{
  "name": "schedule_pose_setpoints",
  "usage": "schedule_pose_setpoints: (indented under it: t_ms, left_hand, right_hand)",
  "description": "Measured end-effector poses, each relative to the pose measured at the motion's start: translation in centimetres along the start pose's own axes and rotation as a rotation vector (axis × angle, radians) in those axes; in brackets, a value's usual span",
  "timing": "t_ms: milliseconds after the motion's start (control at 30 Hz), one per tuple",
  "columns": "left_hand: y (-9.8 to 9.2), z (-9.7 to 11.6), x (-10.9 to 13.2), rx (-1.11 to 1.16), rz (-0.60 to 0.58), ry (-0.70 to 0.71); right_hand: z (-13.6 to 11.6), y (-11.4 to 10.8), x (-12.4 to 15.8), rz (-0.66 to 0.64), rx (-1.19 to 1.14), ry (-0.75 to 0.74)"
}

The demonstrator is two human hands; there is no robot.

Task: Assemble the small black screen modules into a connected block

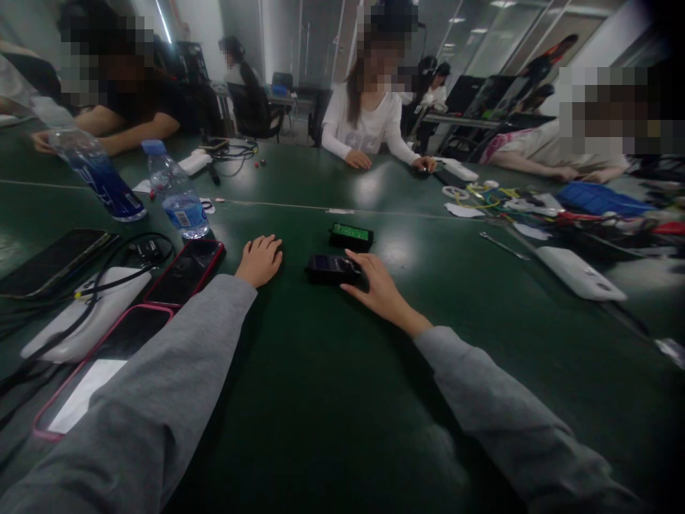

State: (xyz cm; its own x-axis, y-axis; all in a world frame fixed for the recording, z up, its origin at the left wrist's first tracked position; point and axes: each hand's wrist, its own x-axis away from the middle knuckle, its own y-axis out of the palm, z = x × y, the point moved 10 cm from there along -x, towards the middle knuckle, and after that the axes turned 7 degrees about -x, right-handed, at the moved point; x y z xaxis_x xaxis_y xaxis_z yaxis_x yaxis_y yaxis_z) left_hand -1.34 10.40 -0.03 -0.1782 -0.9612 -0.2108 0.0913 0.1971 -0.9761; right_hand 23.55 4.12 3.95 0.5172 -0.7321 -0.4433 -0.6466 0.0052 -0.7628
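A small black handheld device (pixel 335 268) with a dark screen and buttons on top lies on the green table. Around its right end are the thumb and fingers of my right hand (pixel 377 285), which grips it. Just behind it sits a black case with a green circuit board (pixel 350 234) showing on top. My left hand (pixel 260 259) rests on the table to the left of the device, fingers stretched out and nothing held. Beside my left wrist lies a phone with a red edge (pixel 187 271).
At left are a pink-edged phone (pixel 112 350), a white power strip (pixel 88 314) with cables, and two water bottles (pixel 179 193) (pixel 101 171). At right lie a white power strip (pixel 581 273), a thin metal tool (pixel 503 245) and tangled wires (pixel 508 200). Several people sit around the table.
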Motion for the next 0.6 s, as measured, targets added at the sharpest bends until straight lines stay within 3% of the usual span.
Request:
schedule_pose_setpoints:
  t_ms: [167,500,600]
  left_hand:
    - [-0.1,0.1,0.0,0.008,-0.01,0.006]
    - [0.1,-0.1,0.0,0.002,-0.004,0.002]
    - [0.0,0.0,0.0,-0.006,-0.008,-0.003]
  right_hand:
    - [-0.6,-1.3,0.5,0.102,-0.005,0.002]
    - [1.0,-2.8,0.8,0.212,-0.173,0.174]
    - [0.4,-3.3,0.8,0.252,-0.155,0.137]
